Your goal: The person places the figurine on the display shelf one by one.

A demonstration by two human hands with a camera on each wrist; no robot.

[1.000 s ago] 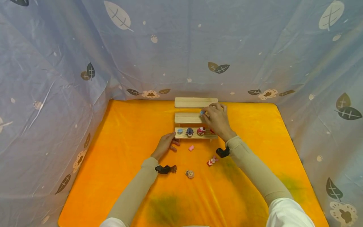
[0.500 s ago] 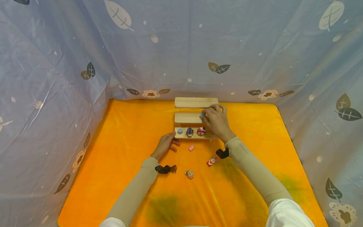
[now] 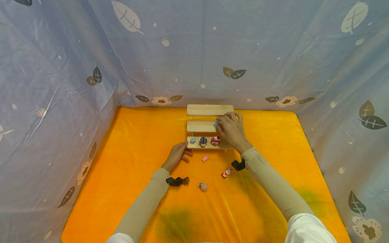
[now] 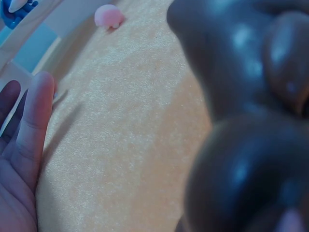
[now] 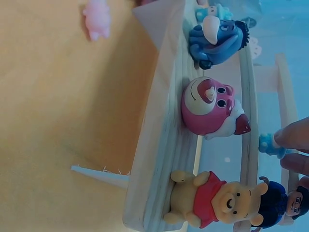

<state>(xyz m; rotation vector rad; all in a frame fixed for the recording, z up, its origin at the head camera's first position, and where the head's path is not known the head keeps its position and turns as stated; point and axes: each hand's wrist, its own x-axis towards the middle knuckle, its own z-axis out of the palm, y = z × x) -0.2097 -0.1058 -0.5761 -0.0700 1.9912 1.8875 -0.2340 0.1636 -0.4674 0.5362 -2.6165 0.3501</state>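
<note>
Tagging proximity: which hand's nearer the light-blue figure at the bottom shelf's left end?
Left. Left hand is just left of the light-blue figure; right hand is farther right, by the middle shelf.

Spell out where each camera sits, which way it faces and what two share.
Head: worn on the head, facing forward and down at the wooden shelf; left hand, right hand and sleeves show.
Left wrist: worn there, facing past the left fingers to a pink toy, a brown toy close up.
Right wrist: worn there, facing the shelf and yellow bear; right fingers pinch a blue toy.
Both wrist views share the pink toy.
</note>
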